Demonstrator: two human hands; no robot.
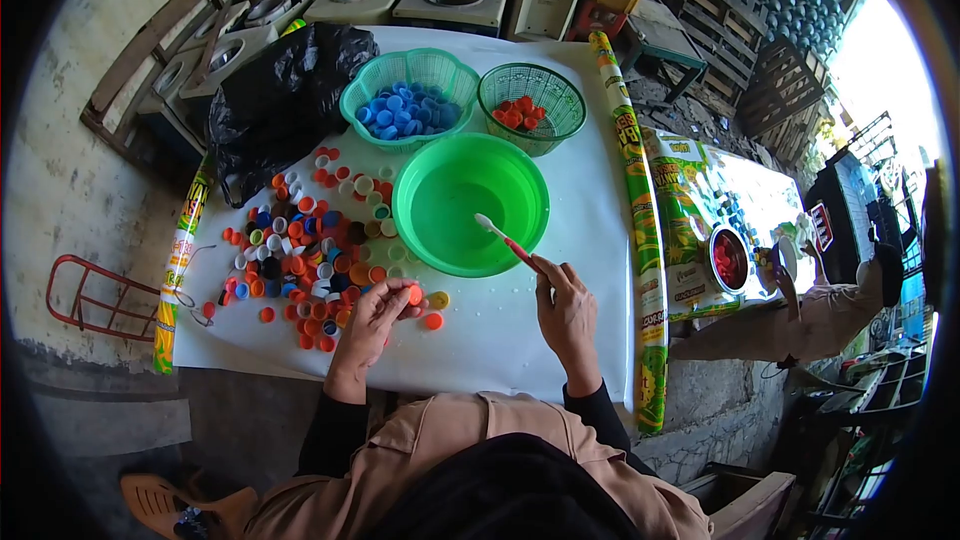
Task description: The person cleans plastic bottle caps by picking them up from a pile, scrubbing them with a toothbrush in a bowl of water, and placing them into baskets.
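My left hand [372, 328] pinches an orange-red bottle cap [415, 295] between thumb and fingers, just below the green basin. In my right hand [567, 315] is a toothbrush [508, 242] with a red handle and white head. Its bristle end reaches over the rim of the green basin [403, 225], which appears to hold water. Loose bottle caps [325, 270] in orange, white, blue and other colours spread over the table left of the basin. A yellow cap [438, 300] and another orange cap [433, 321] lie right beside my left hand.
Behind the basin stand a light green basket [350, 100] of blue caps and a darker green basket [545, 147] of red caps. A black plastic bag [280, 105] sits at the back left of the white table [590, 230]. Another person [830, 315] works at right.
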